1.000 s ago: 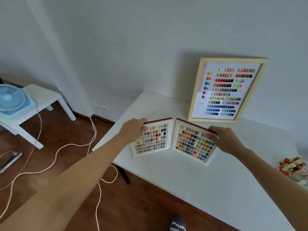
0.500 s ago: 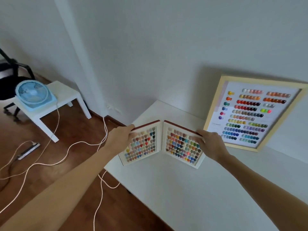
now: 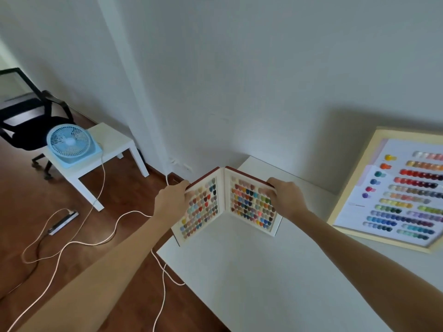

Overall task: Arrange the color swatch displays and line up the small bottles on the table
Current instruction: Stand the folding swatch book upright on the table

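A folding swatch book [image 3: 225, 204] with red covers stands open like a V at the left corner of the white table [image 3: 263, 271]. Both its white pages carry rows of coloured nail tips. My left hand [image 3: 171, 198] grips the outer edge of the left page. My right hand [image 3: 286, 197] grips the outer edge of the right page. A large framed colour chart [image 3: 393, 190] in a pale wood frame leans against the wall at the right. No small bottles are in view.
A small white side table [image 3: 107, 149] at the left holds a light blue fan [image 3: 69, 144]. A black office chair [image 3: 31, 121] stands behind it. White cables [image 3: 100, 238] and a power strip [image 3: 63, 222] lie on the wooden floor.
The open swatch book, held in both hands, has shifted left toward the table's left corner and its pages have folded closer together. The view has turned left; the bottles at the right have left the frame.
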### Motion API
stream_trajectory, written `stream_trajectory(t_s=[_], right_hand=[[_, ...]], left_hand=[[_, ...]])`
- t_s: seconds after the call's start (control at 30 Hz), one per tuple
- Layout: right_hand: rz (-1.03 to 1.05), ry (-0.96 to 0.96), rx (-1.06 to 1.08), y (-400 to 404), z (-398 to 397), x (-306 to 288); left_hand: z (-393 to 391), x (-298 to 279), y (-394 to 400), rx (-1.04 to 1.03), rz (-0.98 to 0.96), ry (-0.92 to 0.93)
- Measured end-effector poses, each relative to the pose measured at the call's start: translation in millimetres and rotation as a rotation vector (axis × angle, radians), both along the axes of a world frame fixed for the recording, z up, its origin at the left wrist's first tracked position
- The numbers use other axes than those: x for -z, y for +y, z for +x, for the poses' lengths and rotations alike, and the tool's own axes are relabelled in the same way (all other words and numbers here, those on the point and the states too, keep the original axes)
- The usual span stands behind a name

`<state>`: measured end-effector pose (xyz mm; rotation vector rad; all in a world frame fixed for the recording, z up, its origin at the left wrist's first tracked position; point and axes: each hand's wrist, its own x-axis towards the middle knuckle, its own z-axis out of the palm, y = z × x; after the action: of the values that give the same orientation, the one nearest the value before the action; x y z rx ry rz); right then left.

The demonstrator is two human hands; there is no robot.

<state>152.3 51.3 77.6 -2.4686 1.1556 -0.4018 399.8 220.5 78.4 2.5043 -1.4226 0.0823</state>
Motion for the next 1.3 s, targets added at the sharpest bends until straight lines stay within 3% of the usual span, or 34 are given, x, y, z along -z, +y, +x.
stream_trajectory(t_s=[0.3,0.7,1.07,1.3], right_hand=[[0.042,0.029,0.045,-11,44,6],[0.101,-0.02,0.038,-10,40,-4],[-0.019,-0.183,0.348,-19,-75,-24],[-0.045,-0.196,0.578,-20,-203,-15]], left_hand=[[28,14,-17,-0.048,-0.005,0.08],[33,5,-27,0.025,0.024,0.166],[-79,-57,-118,0.622,-0.263,0.232],[-208,-44,-161,0.839,-0.287,0.369]])
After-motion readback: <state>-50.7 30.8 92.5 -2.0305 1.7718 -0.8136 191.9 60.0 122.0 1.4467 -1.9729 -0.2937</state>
